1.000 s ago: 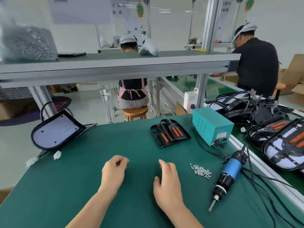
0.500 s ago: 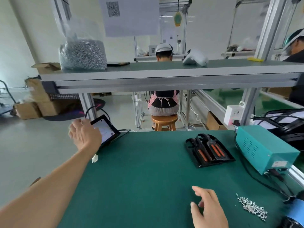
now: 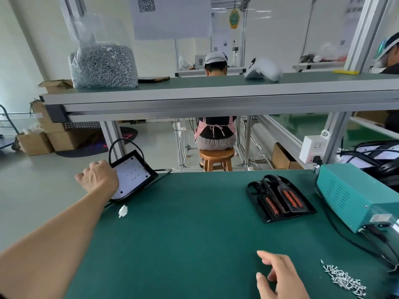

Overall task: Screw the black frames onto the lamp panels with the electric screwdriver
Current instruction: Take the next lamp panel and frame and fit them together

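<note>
lamp panel (image 3: 131, 175): white face, black rim, tilted, far left | black frames (image 3: 280, 197): stacked, orange-striped, centre-right

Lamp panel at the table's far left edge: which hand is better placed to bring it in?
Left. The left hand grips the lamp panel at its edge; the right hand hovers open near the loose screws, far from it.

Left grip (image 3: 97, 180), right grip (image 3: 279, 277), left forearm (image 3: 51, 236): bare.
</note>
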